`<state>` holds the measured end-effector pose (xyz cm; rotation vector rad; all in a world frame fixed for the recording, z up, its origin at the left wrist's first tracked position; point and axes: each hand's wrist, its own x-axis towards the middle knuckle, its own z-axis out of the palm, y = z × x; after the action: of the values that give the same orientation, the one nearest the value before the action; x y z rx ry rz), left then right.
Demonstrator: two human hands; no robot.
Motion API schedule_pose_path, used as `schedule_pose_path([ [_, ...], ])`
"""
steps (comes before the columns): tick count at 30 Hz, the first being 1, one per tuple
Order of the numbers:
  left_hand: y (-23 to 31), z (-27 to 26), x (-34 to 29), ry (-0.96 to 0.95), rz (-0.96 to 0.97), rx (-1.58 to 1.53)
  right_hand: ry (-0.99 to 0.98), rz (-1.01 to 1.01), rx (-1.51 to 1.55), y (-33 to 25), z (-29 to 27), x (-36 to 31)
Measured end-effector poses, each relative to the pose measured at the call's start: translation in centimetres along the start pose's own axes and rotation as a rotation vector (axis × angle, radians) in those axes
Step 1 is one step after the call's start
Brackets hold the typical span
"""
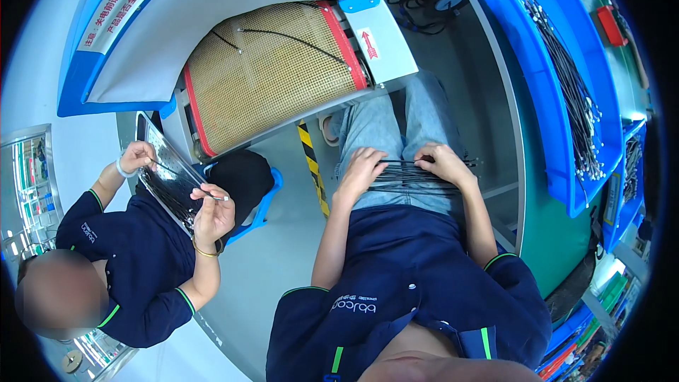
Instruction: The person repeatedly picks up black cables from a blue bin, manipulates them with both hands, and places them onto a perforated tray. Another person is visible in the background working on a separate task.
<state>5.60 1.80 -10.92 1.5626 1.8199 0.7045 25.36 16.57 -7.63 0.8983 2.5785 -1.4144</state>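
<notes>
Several thin black cables (407, 182) with small pale connector ends lie crosswise over my lap, on light blue jeans. My left hand (363, 171) rests at their left part, fingers bent and closed on a black cable along the far side of the bundle. Toward the right ends, my right hand (444, 164) has its thumb and fingers pinched on the same cable. Under my palms the exact grip is partly hidden.
Ahead, a mesh conveyor belt (258, 92) with red edges carries a few black cables (300, 39). Blue bins (559, 127) of cables stand on the green table (548, 240) at right. At left, a seated co-worker (152, 262) holds a cable above a tray (159, 194).
</notes>
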Motion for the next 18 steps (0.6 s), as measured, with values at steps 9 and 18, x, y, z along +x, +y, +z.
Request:
schedule_pose_path([
  [9,0.0,-2.4,-0.6,-0.022,-0.126,-0.022,0.043,0.146,0.182,-1.3,-1.5,-0.3],
  [18,3.7,-2.2,0.7,0.084,-0.042,-0.185,0.161,-0.241,0.080,-4.1,-0.5,1.1],
])
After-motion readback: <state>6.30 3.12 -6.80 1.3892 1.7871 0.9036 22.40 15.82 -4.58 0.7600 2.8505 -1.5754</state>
